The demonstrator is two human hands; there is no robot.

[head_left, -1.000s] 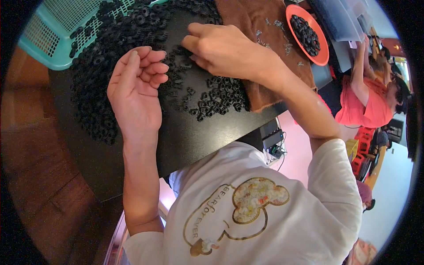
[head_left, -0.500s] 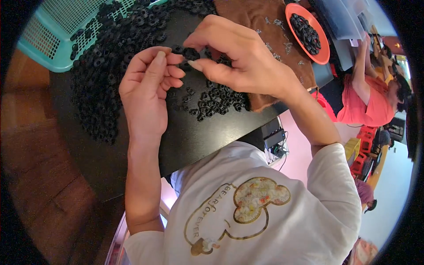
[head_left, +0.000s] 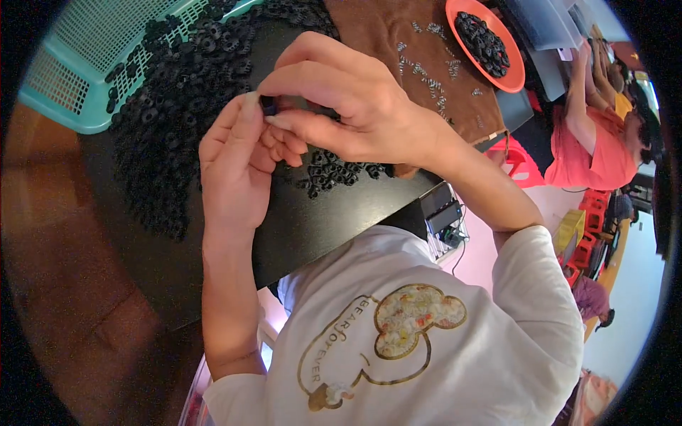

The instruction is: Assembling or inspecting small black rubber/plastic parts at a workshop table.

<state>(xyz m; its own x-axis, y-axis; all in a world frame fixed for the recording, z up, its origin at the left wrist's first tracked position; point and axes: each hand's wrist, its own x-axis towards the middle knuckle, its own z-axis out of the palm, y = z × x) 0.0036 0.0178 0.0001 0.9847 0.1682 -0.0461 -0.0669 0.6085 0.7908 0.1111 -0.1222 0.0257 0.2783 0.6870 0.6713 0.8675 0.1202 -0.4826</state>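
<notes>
My two hands meet above the dark table. My right hand [head_left: 355,99] is closed in a pinch on a small black plastic part [head_left: 269,106], mostly covered by its fingers. Against it sits my left hand [head_left: 238,160], thumb pressed to the forefinger and the other fingers curled; what its pinch holds is hidden. Below the hands lies a group of small black ring-like pieces [head_left: 330,174]. To the left spreads a large heap of round black parts [head_left: 160,135]. Small metal springs [head_left: 430,84] are scattered on a brown cloth [head_left: 380,32] to the right.
A green mesh basket [head_left: 67,117] stands at the far left, with some black parts in it. An orange-red plate [head_left: 513,77] holds several black parts [head_left: 483,44] at the far right. Clear plastic bins [head_left: 543,25] and a person in a coral shirt [head_left: 593,153] are beyond.
My right hand has moved left with the black part and now touches the left hand's fingertips. The view has shifted slightly.
</notes>
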